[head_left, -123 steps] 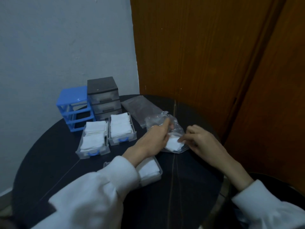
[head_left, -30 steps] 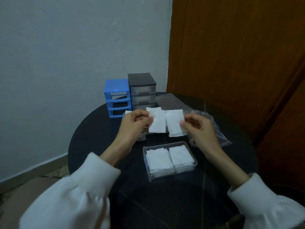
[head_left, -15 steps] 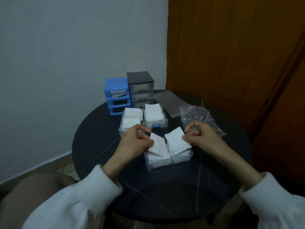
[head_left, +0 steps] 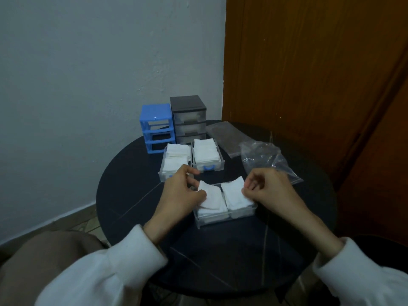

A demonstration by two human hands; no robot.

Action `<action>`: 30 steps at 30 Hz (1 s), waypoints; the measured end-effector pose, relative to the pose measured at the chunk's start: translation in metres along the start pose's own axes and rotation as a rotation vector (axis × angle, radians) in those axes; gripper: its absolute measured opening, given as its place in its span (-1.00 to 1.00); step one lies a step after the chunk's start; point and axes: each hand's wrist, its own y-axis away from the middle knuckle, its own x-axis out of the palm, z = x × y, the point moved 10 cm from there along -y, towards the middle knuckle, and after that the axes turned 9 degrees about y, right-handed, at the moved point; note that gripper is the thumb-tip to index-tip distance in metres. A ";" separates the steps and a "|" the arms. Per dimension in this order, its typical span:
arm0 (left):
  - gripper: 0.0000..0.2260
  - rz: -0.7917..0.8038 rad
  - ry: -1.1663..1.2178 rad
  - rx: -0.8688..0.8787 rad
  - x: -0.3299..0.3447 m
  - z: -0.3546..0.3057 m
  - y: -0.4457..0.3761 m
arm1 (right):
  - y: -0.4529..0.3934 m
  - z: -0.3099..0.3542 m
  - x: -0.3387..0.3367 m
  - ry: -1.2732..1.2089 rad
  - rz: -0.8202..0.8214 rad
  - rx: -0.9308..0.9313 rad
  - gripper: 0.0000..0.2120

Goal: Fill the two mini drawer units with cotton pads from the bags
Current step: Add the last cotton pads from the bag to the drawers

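Note:
A clear drawer (head_left: 225,218) with two stacks of white cotton pads sits on the round table in front of me. My left hand (head_left: 180,195) pinches the top pad (head_left: 212,199) of the left stack. My right hand (head_left: 268,188) pinches the top pad (head_left: 235,194) of the right stack at its edge. Two more clear drawers (head_left: 207,167) full of pads lie further back. Behind them stand the blue drawer unit (head_left: 156,127), its slots empty, and the dark grey drawer unit (head_left: 188,118) with its drawers in.
A crumpled clear plastic bag (head_left: 265,162) lies right of the drawers, and a flat bag (head_left: 225,135) behind it. The dark round table (head_left: 220,250) stands in a corner between a pale wall and a brown wooden door. My lap shows at the lower left.
Both hands have come down from holding two pads up in the air to laying them onto the stacks in the near drawer. The earliest frame had them at the bag.

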 end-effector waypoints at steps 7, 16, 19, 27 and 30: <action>-0.62 0.024 -0.259 0.124 0.009 -0.009 0.006 | 0.002 0.006 -0.003 0.170 -0.092 -0.099 -0.93; -0.74 -0.020 -0.388 0.379 0.016 -0.032 0.026 | 0.018 0.032 0.008 0.285 0.003 -0.376 -0.69; -0.57 0.147 -0.546 0.367 0.046 -0.023 0.034 | 0.025 0.030 0.035 0.393 0.174 -0.425 -0.48; -0.53 0.297 -0.718 0.271 0.067 0.004 0.032 | 0.023 0.015 0.061 0.524 0.290 -0.365 -0.47; -0.53 0.315 -0.738 0.273 0.069 0.004 0.032 | 0.021 0.013 0.063 0.561 0.304 -0.361 -0.48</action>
